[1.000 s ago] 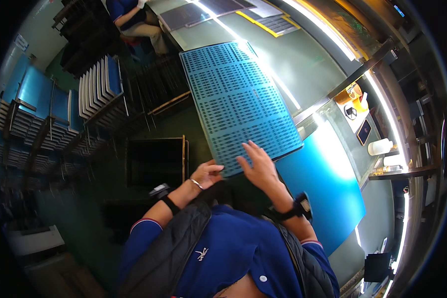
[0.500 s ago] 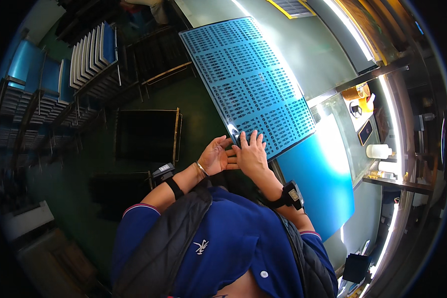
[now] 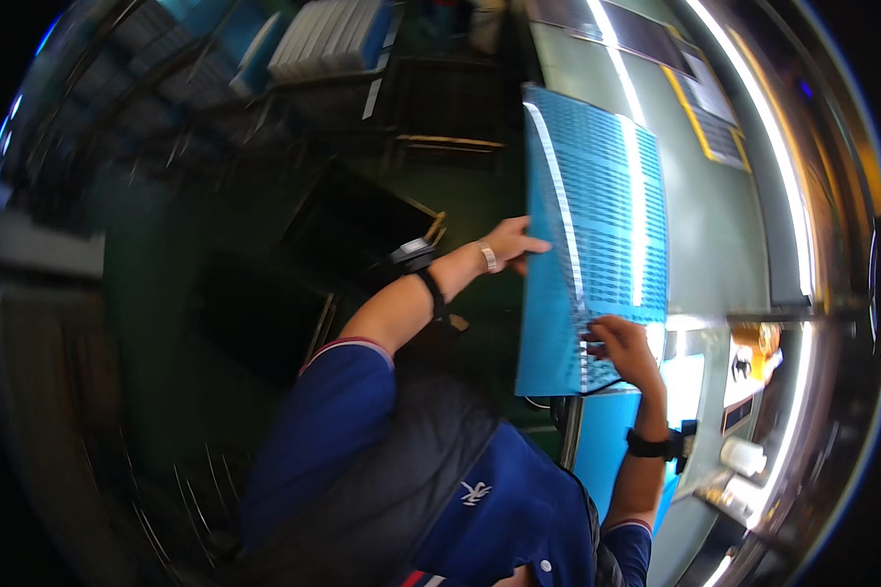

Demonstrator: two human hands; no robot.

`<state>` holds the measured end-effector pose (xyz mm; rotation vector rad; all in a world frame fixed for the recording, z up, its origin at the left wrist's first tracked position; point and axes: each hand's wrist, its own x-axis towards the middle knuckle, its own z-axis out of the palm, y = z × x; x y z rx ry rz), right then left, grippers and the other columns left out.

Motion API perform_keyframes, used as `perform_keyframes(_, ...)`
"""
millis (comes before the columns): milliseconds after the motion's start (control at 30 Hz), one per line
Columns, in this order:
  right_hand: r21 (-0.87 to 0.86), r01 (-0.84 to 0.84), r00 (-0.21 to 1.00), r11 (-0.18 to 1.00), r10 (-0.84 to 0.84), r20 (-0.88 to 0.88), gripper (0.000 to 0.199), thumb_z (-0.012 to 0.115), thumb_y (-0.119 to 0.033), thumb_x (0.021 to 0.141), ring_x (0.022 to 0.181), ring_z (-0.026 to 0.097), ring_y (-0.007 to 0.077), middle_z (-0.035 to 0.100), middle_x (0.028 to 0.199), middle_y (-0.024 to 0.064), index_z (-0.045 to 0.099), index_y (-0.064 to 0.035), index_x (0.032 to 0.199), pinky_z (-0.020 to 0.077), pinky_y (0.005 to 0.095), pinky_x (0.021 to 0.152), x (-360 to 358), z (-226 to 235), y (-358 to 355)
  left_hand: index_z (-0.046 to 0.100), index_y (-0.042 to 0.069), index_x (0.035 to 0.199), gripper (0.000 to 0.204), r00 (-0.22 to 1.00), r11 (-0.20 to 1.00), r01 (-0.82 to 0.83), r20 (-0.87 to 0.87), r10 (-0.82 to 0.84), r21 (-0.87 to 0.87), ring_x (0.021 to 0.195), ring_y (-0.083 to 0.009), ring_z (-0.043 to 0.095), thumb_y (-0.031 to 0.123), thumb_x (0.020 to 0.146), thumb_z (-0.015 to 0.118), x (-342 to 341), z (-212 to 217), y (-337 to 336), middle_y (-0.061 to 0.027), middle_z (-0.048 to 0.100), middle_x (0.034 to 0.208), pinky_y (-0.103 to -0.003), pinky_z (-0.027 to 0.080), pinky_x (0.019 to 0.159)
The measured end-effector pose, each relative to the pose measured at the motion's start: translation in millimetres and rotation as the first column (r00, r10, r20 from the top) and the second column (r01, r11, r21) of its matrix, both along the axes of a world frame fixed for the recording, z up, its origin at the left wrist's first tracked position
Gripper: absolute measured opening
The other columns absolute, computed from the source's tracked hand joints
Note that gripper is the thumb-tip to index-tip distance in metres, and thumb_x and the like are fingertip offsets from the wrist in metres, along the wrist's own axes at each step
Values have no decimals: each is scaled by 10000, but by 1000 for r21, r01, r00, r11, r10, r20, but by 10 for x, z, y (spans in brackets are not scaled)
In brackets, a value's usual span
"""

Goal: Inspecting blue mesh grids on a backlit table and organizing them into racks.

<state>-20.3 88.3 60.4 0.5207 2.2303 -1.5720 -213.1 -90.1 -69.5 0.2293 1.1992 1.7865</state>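
A large blue sheet with rows of small dark print lies along the table's left edge. A plain blue band runs down its left side, beside a bright curved line that could be glare or a fold. My left hand grips the sheet's left edge, thumb on top and the other fingers partly hidden beneath. Near the lower end, my right hand is closed in a pinch on the printed layer, its fingertips blurred. A dark edge curves just below these fingers.
Another plain blue sheet lies on the glass-topped table, nearer me. A white bottle and orange tape stand at the right. Racks with white panels are at far left; a dark low stand sits left.
My hands have moved apart: the left to the sheet's left edge, the right to its lower end. The view has turned, and the sheet now shows a plain blue band on its left.
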Motion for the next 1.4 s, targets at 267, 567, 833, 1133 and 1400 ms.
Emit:
perform_keyframes(267, 187, 482, 867, 856, -436, -240, 244, 561, -288, 917, 719, 604, 127, 612, 819, 32, 578, -63, 1007, 494, 245, 581, 1078, -509, 3048, 580, -24, 1097, 366, 937, 952, -298, -212, 279, -65, 716, -168, 660, 41, 753, 687, 360, 316, -1760, -120, 653, 936, -276, 556, 529)
perform_keyframes(567, 90, 641, 767, 762, -635, -90, 433, 564, -235, 905, 895, 591, 204, 602, 1126, 110, 450, -97, 1299, 482, 320, 744, 1934, -743, 2301, 567, 7, 835, 120, 169, 62, -978, -581, 796, -199, 509, -144, 601, 6, 746, 648, 1797, 512, -4671, -61, 594, 669, -253, 493, 383)
perform_keyframes(833, -15, 754, 655, 657, -753, -65, 431, 576, -214, 886, 976, 561, 234, 582, 1168, 110, 474, -90, 1285, 455, 389, 796, 1967, -535, 1500, 581, -34, 914, 177, 144, -491, -773, -865, 480, -401, 389, -187, 560, -16, 740, 557, 2409, -110, -6517, -68, 506, 494, -321, 461, 357)
perform_keyframes(1133, -832, 202, 69, -517, -840, 539, 429, 591, -191, 864, 1067, 527, 268, 560, 1216, 109, 500, -84, 1269, 424, 466, 854, 1849, -399, 640, 607, 19, 1076, 366, 115, -494, -702, -766, 632, -513, 469, -251, 618, -15, 716, 549, 2236, -1469, -7280, -139, 595, 575, -354, 502, 423)
perform_keyframes(1400, -674, -86, -6, -733, -676, 737, 429, 603, -170, 844, 1149, 497, 298, 541, 1258, 109, 523, -77, 1256, 396, 535, 907, 1659, -242, 133, 608, 40, 1067, 399, 318, -446, -621, -726, 609, -645, 607, -325, 644, -6, 678, 535, 2269, -2565, -7521, -172, 616, 651, -396, 531, 585)
